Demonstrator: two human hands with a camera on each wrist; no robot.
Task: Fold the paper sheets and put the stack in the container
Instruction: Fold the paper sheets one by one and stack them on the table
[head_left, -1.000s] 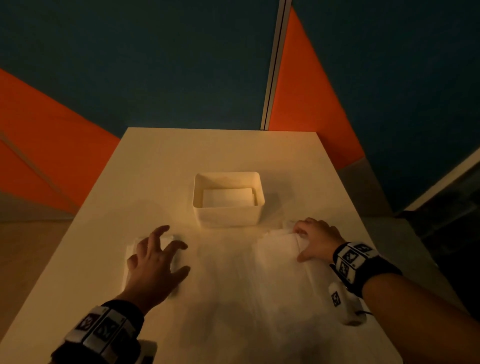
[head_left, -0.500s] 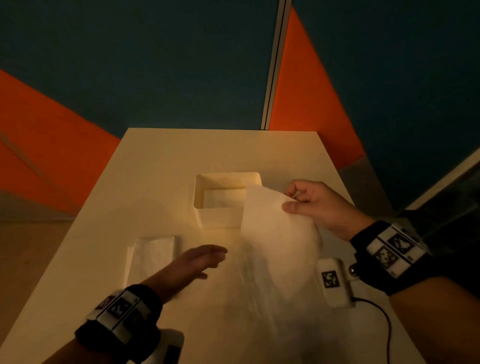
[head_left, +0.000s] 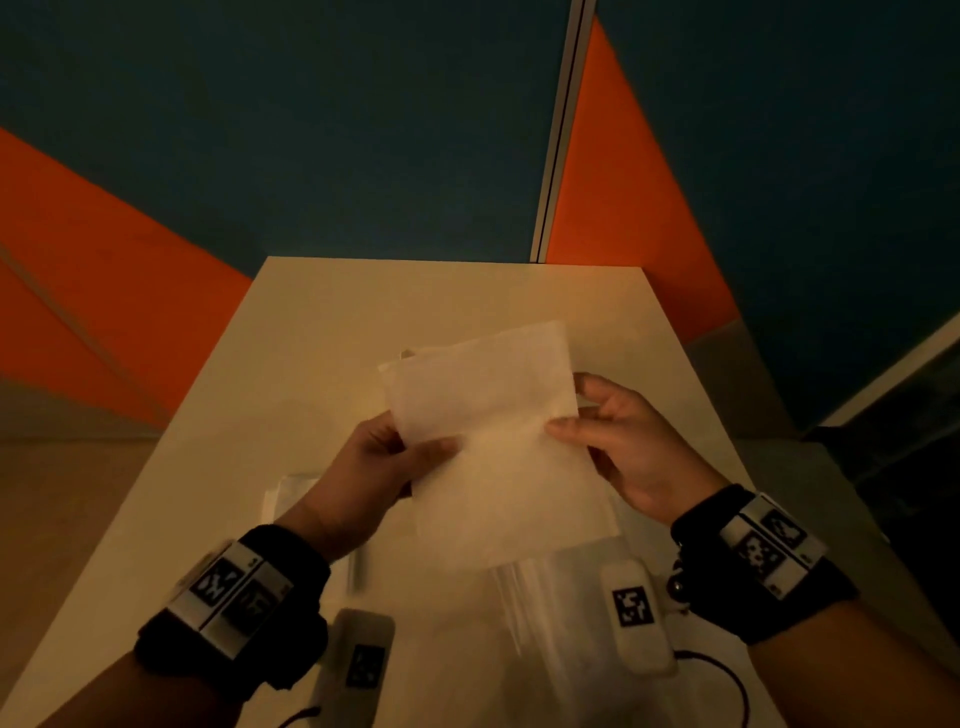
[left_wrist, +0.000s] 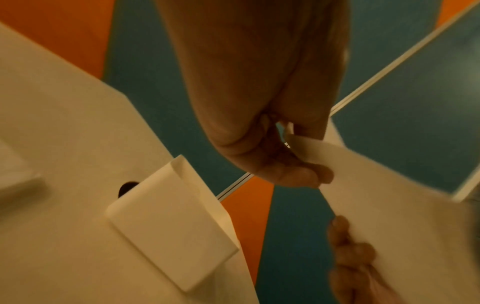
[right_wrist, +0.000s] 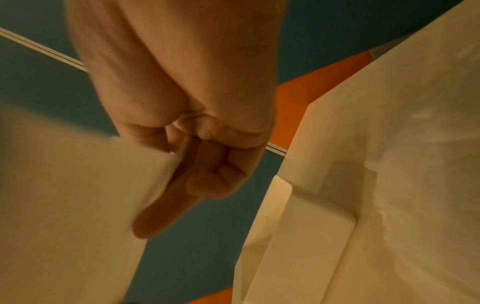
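Both hands hold one thin white paper sheet (head_left: 488, 410) up in the air over the table. My left hand (head_left: 415, 452) pinches its left edge, thumb in front. My right hand (head_left: 571, 410) pinches the right edge between thumb and fingers. The left wrist view shows the thumb (left_wrist: 298, 174) pressed on the sheet (left_wrist: 389, 205). In the right wrist view, fingers (right_wrist: 187, 168) curl behind the sheet (right_wrist: 78, 195). The white container (left_wrist: 168, 226) stands on the table; in the head view the sheet hides nearly all of it. A folded sheet (head_left: 291, 493) lies flat at the left.
The pale table (head_left: 441, 296) ends at blue and orange wall panels behind. More loose white paper (head_left: 545, 613) lies blurred on the table near me, below the held sheet. The container's wall (right_wrist: 298, 236) is close to the right of my right hand.
My right hand lifted a sheet off the table at the right. My left hand left the folded sheet at the left and came across to take the raised sheet's other edge.
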